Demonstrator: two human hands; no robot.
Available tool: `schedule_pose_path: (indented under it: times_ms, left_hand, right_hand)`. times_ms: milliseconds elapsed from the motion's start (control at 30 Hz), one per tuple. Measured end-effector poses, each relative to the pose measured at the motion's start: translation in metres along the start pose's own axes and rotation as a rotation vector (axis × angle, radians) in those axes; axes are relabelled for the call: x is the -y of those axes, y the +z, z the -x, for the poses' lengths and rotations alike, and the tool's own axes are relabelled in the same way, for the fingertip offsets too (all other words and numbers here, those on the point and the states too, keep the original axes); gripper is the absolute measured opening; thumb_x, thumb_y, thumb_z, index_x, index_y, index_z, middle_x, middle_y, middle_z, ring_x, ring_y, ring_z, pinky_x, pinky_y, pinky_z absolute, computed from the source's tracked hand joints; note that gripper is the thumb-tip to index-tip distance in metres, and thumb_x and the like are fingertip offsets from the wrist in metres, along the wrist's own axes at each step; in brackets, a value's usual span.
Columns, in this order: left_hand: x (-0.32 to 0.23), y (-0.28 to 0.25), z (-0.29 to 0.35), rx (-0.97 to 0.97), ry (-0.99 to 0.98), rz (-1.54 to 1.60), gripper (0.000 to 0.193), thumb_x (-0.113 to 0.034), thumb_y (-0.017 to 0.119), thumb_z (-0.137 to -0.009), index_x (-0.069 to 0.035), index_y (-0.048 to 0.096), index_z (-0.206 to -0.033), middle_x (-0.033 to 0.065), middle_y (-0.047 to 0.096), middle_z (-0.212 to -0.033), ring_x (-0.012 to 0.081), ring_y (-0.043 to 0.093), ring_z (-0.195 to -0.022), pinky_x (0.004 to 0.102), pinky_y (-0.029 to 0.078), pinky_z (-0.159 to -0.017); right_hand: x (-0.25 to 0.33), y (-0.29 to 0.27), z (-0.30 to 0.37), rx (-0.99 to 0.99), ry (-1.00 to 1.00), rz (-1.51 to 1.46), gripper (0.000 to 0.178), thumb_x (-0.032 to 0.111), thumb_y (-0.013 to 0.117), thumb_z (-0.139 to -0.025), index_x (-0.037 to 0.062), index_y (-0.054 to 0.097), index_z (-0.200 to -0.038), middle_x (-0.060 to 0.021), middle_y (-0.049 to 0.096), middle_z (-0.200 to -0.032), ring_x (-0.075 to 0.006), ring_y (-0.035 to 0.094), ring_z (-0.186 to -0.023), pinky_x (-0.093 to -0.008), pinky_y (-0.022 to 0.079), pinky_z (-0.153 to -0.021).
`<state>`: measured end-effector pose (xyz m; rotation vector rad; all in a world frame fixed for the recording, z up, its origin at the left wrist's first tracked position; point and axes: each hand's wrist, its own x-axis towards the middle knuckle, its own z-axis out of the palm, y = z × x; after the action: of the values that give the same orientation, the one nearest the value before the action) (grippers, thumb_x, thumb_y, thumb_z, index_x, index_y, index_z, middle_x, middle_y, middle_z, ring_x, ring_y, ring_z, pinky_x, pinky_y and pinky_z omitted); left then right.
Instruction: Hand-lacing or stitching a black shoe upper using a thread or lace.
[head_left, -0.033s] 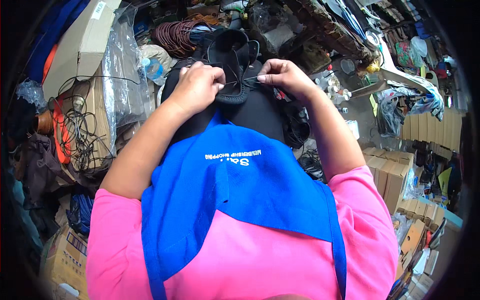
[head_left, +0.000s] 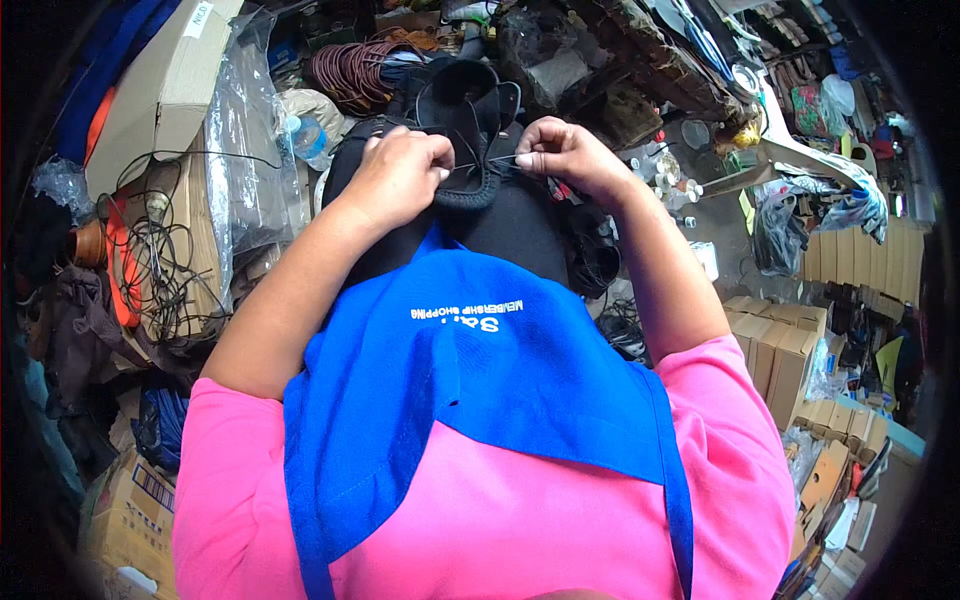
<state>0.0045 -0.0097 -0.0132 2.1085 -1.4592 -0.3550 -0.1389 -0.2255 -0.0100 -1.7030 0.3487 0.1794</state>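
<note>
- Barely changes since the earlier frame: carries left hand (head_left: 405,175) and right hand (head_left: 575,160) a hair rightward, keeps the same pose.
- Pinches thin thread (head_left: 503,157) between right thumb and forefinger, just right of black shoe (head_left: 460,125).
- Pinches thread with left thumb and forefinger too, by the shoe's left side (very fine, hard to trace across the dark upper).
- Has the shoe resting on dark trousers (head_left: 525,225), at the lap, between both hands; points its rounded toe toward the body, its collar opening away.
- Wears blue apron (head_left: 500,390) over pink shirt (head_left: 520,520), with forearms bare.
- Shows coiled reddish-brown cord (head_left: 345,75) beyond the left hand, with clear plastic bottle (head_left: 310,140) nearer.
- Also shows tangled black cord (head_left: 180,265) and tall cardboard box (head_left: 170,85) at left, stacked cardboard boxes (head_left: 775,350) at right.
</note>
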Motion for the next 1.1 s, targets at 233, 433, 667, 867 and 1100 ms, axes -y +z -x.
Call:
schedule_pose_path:
  times_ms: [233, 433, 667, 867, 1100]
  left_hand:
    - [-0.006, 0.006, -0.015, 0.142, -0.052, 0.223, 0.015, -0.010, 0.056, -0.084, -0.002, 0.058, -0.097, 0.0165, 0.064, -0.086, 0.0332, 0.063, -0.085, 0.0390, 0.048, -0.074]
    - [-0.012, 0.008, -0.020, 0.184, 0.041, 0.154, 0.014, -0.011, 0.055, -0.085, -0.002, 0.056, -0.096, 0.0191, 0.063, -0.086, 0.0359, 0.062, -0.086, 0.0413, 0.048, -0.073]
    - [-0.004, 0.011, -0.016, 0.146, 0.048, 0.096, 0.011, -0.012, 0.053, -0.086, -0.003, 0.053, -0.093, 0.0211, 0.061, -0.081, 0.0399, 0.059, -0.082, 0.0472, 0.046, -0.069]
    - [0.006, 0.008, -0.008, 0.084, 0.219, -0.046, 0.013, -0.011, 0.051, -0.079, -0.010, 0.058, -0.091, 0.0128, 0.063, -0.078, 0.0332, 0.061, -0.081, 0.0453, 0.046, -0.070]
    - [0.035, -0.040, 0.046, -0.076, 0.134, -0.103, 0.011, -0.003, 0.057, -0.078, -0.007, 0.058, -0.088, 0.0096, 0.060, -0.081, 0.0278, 0.057, -0.080, 0.0381, 0.043, -0.073]
  right_hand:
    - [0.008, 0.000, 0.032, -0.046, 0.109, 0.104, 0.015, 0.016, 0.070, -0.083, 0.0032, 0.063, -0.087, 0.0022, 0.058, -0.082, -0.0063, 0.054, -0.076, -0.0222, 0.044, -0.070]
    - [0.011, -0.024, 0.010, -0.375, -0.187, 0.836, 0.017, 0.018, 0.066, -0.082, 0.0037, 0.060, -0.089, -0.0085, 0.058, -0.090, -0.0228, 0.056, -0.087, -0.0348, 0.045, -0.077]
    - [0.060, 0.017, 0.012, -0.151, -0.406, 1.400, 0.012, 0.020, 0.061, -0.079, 0.0118, 0.062, -0.088, -0.0060, 0.063, -0.088, -0.0247, 0.058, -0.095, -0.0392, 0.041, -0.084]
    - [0.050, 0.029, 0.000, 0.075, -0.437, 1.512, 0.020, 0.014, 0.056, -0.075, 0.0157, 0.057, -0.094, -0.0021, 0.062, -0.076, -0.0231, 0.061, -0.085, -0.0378, 0.039, -0.080]
    - [0.024, -0.021, 0.025, -0.114, -0.133, 1.031, 0.008, 0.012, 0.065, -0.078, 0.0144, 0.063, -0.085, -0.0045, 0.061, -0.073, -0.0139, 0.060, -0.076, -0.0304, 0.043, -0.078]
